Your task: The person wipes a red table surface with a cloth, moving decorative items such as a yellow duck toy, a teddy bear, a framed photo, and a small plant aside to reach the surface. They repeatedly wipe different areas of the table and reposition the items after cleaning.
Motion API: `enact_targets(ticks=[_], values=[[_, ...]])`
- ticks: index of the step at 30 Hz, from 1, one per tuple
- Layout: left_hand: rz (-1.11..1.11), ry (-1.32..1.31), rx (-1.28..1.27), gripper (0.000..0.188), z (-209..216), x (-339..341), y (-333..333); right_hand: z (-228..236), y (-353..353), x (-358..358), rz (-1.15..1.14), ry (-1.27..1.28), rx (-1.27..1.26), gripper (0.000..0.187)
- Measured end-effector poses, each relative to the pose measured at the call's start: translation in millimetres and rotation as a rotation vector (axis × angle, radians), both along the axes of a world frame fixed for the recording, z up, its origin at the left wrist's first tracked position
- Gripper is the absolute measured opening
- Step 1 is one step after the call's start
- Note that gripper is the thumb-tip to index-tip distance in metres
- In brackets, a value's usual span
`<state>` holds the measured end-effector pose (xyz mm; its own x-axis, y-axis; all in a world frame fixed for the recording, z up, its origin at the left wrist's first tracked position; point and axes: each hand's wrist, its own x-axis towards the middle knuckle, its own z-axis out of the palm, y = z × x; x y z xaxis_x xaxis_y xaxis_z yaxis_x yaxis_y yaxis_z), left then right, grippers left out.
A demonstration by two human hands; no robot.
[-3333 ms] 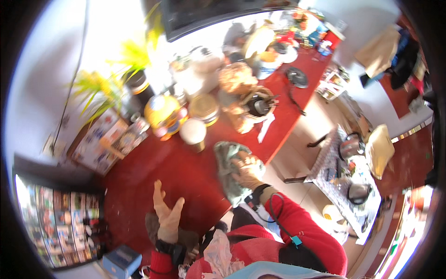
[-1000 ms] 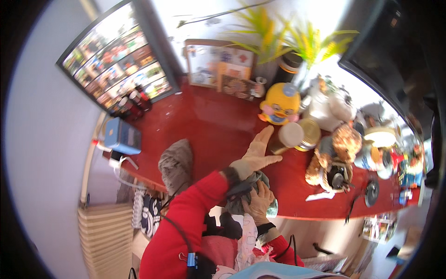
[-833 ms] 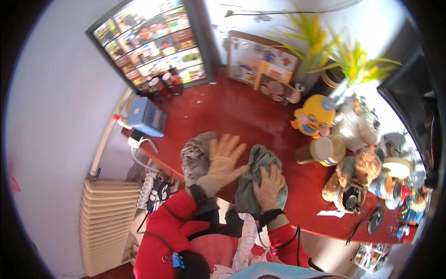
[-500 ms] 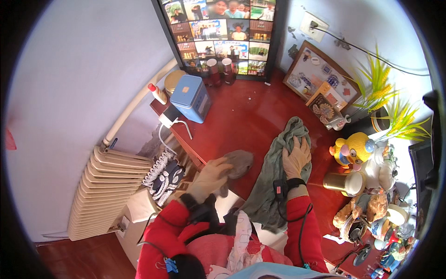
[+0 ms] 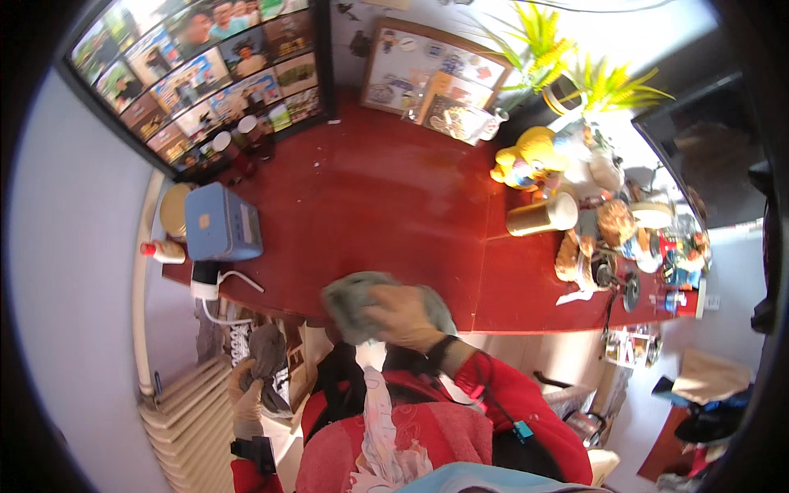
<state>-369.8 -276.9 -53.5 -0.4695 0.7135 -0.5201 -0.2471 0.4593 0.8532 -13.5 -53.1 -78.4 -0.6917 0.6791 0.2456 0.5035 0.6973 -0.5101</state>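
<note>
At the lower left, off the table's edge, my left hand (image 5: 246, 398) grips a dark grey cloth (image 5: 268, 353), which hangs in a bunch above the radiator. My right hand (image 5: 407, 316) is on a crumpled grey-green cloth (image 5: 349, 306) at the near edge of the red table (image 5: 386, 214). Its fingers are slightly blurred and curl over the folds. Part of the green cloth shows on both sides of this hand.
A blue box (image 5: 222, 222) and a red-capped bottle (image 5: 162, 251) stand at the table's left end. Further back are a photo board (image 5: 288, 78) and a framed board (image 5: 436, 70). A yellow duck figure (image 5: 530, 158), a jar (image 5: 542, 215) and several trinkets crowd the right side.
My left hand has carried the dark cloth left, off the table edge. My right hand has drawn the green cloth toward me, bunching it. The view has turned to the right.
</note>
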Motion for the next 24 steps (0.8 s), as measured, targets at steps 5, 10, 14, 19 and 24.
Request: enact_targets(ticks=[5,10,14,19,24], values=[[-0.176,-0.142,0.089,0.048,-2,-8,21,11,-46,121,-0.926,-0.24,-0.133,0.064],[-0.452,-0.182,0.197,0.045,17,14,72,-16,-49,76,-1.157,-0.256,-0.062,0.064],[-0.531,-0.222,0.265,0.041,31,41,114,-13,18,36,-0.878,-0.196,0.001,0.065],[-0.559,-0.126,0.409,0.041,28,80,148,-8,181,36,-0.92,-0.186,0.078,0.062],[-0.491,0.022,0.442,0.042,19,104,172,-21,234,47,-1.031,-0.14,0.069,0.057]])
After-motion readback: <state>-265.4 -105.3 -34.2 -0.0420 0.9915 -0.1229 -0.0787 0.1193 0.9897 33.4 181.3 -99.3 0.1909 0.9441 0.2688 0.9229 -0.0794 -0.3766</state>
